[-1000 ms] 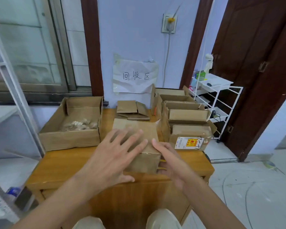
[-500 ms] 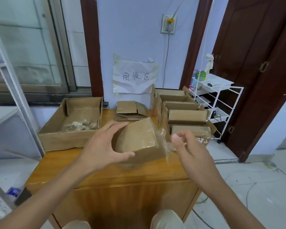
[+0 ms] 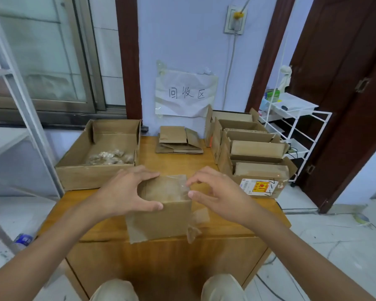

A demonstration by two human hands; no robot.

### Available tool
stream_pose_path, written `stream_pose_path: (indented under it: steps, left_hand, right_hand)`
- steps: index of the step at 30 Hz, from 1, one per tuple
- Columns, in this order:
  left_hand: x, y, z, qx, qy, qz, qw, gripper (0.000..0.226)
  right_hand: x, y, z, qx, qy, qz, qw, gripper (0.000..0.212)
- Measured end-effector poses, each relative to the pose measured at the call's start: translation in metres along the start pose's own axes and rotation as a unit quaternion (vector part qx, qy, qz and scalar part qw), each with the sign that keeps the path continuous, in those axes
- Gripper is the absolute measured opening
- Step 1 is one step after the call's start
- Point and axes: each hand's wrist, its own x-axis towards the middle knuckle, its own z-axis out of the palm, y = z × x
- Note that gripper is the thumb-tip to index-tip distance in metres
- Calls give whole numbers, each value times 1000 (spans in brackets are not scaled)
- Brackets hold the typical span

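Note:
A small brown cardboard box (image 3: 161, 220) with clear tape over its top stands upright at the front edge of the wooden table (image 3: 100, 216). My left hand (image 3: 122, 194) grips the box's top left corner, fingers behind and thumb in front. My right hand (image 3: 217, 194) pinches the clear tape (image 3: 176, 187) at the box's top right edge between thumb and forefinger. Loose strips of tape hang off the box's right side.
A large open carton (image 3: 96, 177) with crumpled tape scraps inside sits at the left. Flattened cardboard pieces (image 3: 178, 142) lie at the back middle. Several open boxes (image 3: 254, 153) stand in a row at the right. A white wire rack (image 3: 291, 124) stands beyond the table.
The box was lifted and tilted half a second ago; now it stands upright on the table edge. My right hand moved in from the side and took hold of the tape.

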Motion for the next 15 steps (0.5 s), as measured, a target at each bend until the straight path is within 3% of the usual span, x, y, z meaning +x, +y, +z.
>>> stream_pose_path:
  steps: [5, 9, 15]
  left_hand:
    - [1, -1, -2, 21, -24, -12, 999, 111]
    - [1, 1, -3, 40, -30, -13, 999, 115]
    - [-2, 4, -5, 38, -33, -11, 999, 114]
  right_hand:
    - [13, -10, -4, -103, 12, -27, 994, 24]
    - [20, -19, -8, -147, 3, -21, 989, 32]
    - [24, -43, -22, -257, -71, -41, 963, 26]
